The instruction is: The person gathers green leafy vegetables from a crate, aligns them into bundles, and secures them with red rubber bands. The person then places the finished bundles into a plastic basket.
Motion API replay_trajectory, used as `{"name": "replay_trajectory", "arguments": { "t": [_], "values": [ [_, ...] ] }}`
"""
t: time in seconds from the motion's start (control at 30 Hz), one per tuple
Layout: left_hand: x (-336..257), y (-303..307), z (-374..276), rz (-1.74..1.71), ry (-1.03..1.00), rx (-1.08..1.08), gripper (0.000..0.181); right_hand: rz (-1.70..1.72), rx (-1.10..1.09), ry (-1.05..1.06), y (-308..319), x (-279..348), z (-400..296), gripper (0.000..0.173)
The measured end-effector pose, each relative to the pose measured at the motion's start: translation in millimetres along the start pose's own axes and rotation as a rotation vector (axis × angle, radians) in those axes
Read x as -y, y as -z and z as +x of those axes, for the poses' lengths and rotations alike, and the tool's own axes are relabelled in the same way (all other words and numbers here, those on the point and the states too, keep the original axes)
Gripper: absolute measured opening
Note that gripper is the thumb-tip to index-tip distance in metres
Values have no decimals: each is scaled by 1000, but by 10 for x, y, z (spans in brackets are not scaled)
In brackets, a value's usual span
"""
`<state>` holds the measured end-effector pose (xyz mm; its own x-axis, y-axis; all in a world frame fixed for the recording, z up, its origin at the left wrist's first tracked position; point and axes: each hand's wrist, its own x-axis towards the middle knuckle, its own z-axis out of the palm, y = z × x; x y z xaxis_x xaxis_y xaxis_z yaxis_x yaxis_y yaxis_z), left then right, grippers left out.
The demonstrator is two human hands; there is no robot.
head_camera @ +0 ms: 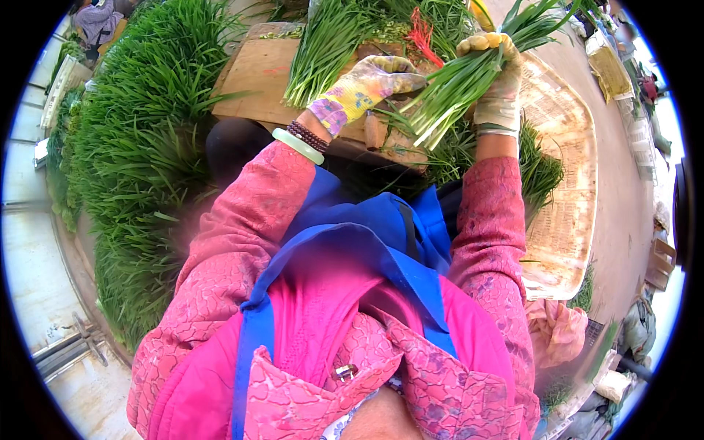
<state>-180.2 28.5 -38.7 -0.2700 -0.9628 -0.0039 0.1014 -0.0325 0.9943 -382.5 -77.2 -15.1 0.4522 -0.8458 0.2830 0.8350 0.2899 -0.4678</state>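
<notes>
My right hand [498, 66], in a stained glove, is closed around a bundle of garlic chives [459, 91]; the pale cut ends point down and left. My left hand [374, 85], in a yellow flowered glove, is just left of the bundle, its fingers curved; whether anything thin lies between thumb and fingers cannot be told. Another pile of chives [324, 55] lies on the wooden board [253, 71] beyond the left hand. Red ties [422, 36] lie at the board's far side. A wooden handle [375, 131] rests at its near edge, below the left wrist.
A large heap of green chives [137, 137] stands along my left side. To the right is a long, shallow plastic basket [566, 165], with loose greens [539, 165] by its near side. Pink cloth [555, 330] lies below the basket. At the top left edge is part of another person [99, 22].
</notes>
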Motion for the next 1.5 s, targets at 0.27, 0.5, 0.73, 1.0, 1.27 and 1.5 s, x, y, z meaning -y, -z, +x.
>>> {"name": "replay_trajectory", "arguments": {
  "t": [0.27, 0.5, 0.73, 1.0, 1.27, 1.5],
  "values": [
    [548, 355, -713, 1168, 143, 592, 15, -222, -80, 206, 295, 833, 6, 22],
    [425, 185, -151, 55, -220, 126, 45, -263, -192, 171, 317, 986, -28, 22],
    [-240, -257, 400, 467, -71, 135, 57, -382, -74, 43, 298, 635, 130, 34],
    [374, -313, 559, -525, 91, 569, 52, -629, -302, -161, -97, 3, 270, 14],
    [303, -154, 389, -511, 149, -216, 33, -1643, -186, -132, -76, -55, -332, 51],
    [397, -104, 382, -105, -90, -350, 27, -1905, 103, -7, -21, -538, -604, 36]
  ]
}}
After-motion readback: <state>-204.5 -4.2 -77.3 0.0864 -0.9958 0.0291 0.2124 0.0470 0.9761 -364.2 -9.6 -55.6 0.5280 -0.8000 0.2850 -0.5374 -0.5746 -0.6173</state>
